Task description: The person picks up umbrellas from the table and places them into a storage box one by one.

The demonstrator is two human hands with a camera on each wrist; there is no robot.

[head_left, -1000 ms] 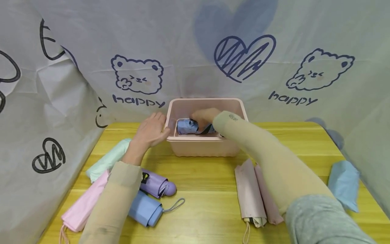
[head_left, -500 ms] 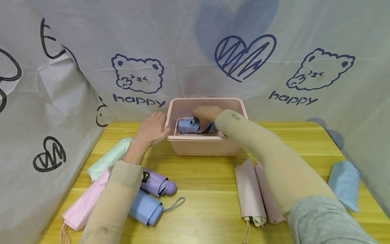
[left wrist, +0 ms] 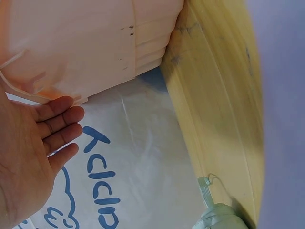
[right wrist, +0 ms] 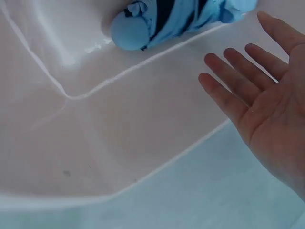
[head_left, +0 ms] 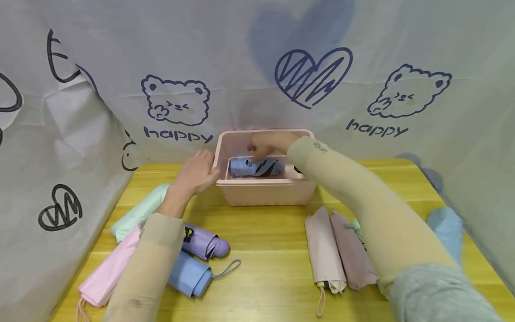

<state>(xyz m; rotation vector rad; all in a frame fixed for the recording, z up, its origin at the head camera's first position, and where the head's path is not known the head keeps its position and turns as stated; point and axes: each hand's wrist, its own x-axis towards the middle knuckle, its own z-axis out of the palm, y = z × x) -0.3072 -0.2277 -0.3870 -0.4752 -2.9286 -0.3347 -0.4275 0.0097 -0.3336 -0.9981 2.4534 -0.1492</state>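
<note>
A pink plastic bin (head_left: 267,194) stands at the table's back edge. On its floor lies a folded blue umbrella (head_left: 265,168) with dark stripes. My right hand (head_left: 273,144) hovers inside the bin above this umbrella. In the right wrist view the fingers of that hand (right wrist: 271,95) are spread and hold nothing, apart from the umbrella (right wrist: 176,19). My left hand (head_left: 195,172) rests against the bin's left rim with the thumb over it. Its fingers (left wrist: 62,124) look relaxed beside the bin wall in the left wrist view.
Left on the table lie folded umbrellas: mint (head_left: 141,212), pink (head_left: 110,273), purple (head_left: 201,241) and blue (head_left: 189,273). At right are two dusty-pink ones (head_left: 325,250), a partly hidden green item (head_left: 356,227) and a light-blue one (head_left: 446,228). A printed cloth (head_left: 241,67) hangs behind.
My right hand has let go of the blue umbrella and lifted off it, uncovering its striped middle. The left hand stays at the rim. The head view has shifted slightly.
</note>
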